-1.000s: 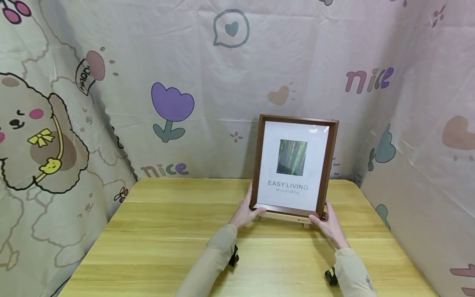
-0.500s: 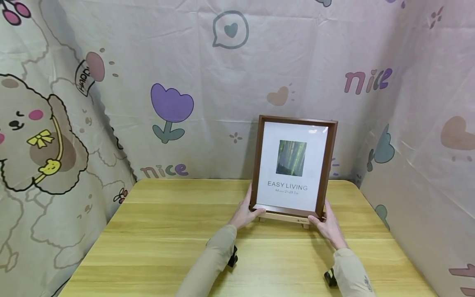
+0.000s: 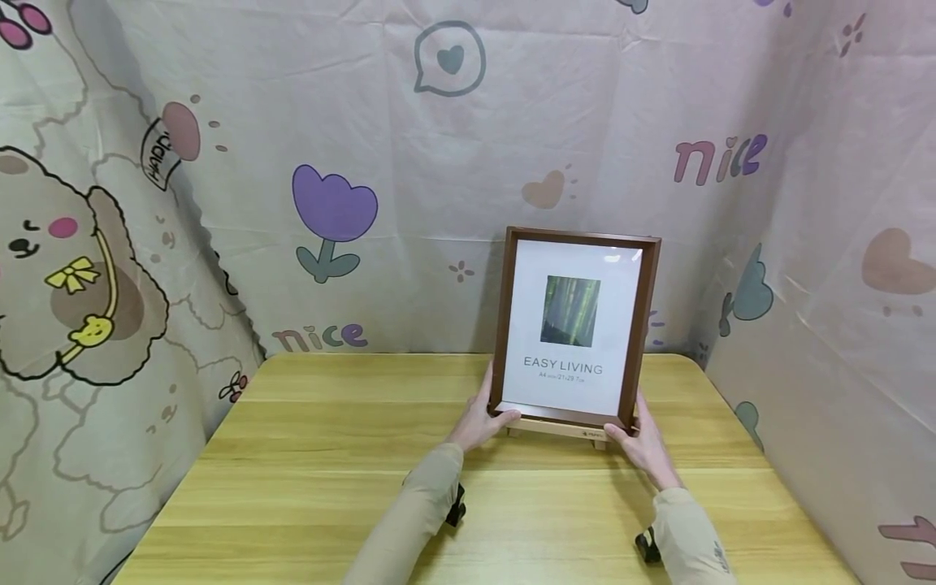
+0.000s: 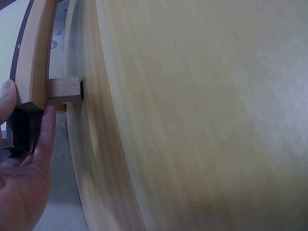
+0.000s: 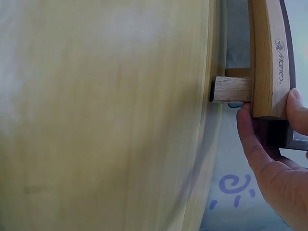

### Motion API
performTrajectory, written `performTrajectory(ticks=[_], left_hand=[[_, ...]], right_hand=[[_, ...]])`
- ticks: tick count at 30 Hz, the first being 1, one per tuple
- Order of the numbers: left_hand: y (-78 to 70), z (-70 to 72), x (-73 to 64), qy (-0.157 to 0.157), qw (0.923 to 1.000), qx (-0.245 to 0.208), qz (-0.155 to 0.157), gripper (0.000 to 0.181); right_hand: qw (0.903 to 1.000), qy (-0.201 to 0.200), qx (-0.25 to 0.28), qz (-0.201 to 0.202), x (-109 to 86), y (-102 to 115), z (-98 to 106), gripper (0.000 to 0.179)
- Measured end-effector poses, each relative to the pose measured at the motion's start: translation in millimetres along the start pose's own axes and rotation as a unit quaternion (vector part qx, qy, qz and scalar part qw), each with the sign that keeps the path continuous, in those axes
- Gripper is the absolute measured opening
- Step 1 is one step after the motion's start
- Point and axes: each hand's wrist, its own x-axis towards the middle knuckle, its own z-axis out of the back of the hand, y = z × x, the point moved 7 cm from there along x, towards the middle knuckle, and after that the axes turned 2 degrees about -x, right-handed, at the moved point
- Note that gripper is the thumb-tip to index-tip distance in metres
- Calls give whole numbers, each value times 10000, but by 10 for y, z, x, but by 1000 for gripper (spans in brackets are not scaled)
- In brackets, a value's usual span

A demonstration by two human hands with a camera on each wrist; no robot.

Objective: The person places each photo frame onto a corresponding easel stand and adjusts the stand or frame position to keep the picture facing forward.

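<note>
A brown picture frame [image 3: 647, 325] stands leaning slightly back on a small wooden easel [image 3: 559, 428], right of centre on the table. Under its glass are a white sheet, a small forest picture and the words "EASY LIVING". My left hand [image 3: 475, 421] holds the lower left corner, thumb in front and fingers at the side and behind. At the lower right corner my right hand [image 3: 647, 449] grips likewise. In the left wrist view, the fingers touch the end of the easel's ledge [image 4: 36, 62]; the right wrist view shows the ledge's branded end [image 5: 269, 62] beside the right thumb.
The light wood-grain table [image 3: 351, 455] extends left and in front of the frame. A cloth backdrop [image 3: 431, 162] with cartoon prints hangs behind and on both sides. Short easel feet [image 4: 65, 90] rest on the tabletop. Black devices [image 3: 456, 505] are strapped at the wrists.
The whole head view has shifted slightly leftward, frame, hands and backdrop alike. Both hands keep their hold on the picture frame, with no visible movement against the table.
</note>
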Motion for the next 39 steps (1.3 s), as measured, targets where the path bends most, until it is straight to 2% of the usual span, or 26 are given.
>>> performTrajectory(ticks=[4, 13, 21, 32, 39], left_hand=[[15, 5, 1, 7, 10000, -21, 54, 109], [14, 52, -29, 32, 10000, -43, 45, 108], [79, 140, -57, -45, 9999, -72, 121, 108], [122, 284, -102, -110, 9999, -102, 12, 110], [147, 366, -147, -242, 9997, 0, 51, 109]], right_hand=[[10000, 10, 20, 17, 6, -8, -6, 91], [9988, -186, 111, 450, 28, 39, -24, 94], [9998, 61, 194, 78, 64, 63, -128, 91], [9995, 133, 242, 129, 113, 143, -262, 92], [9997, 87, 55, 242, 133, 204, -326, 93]])
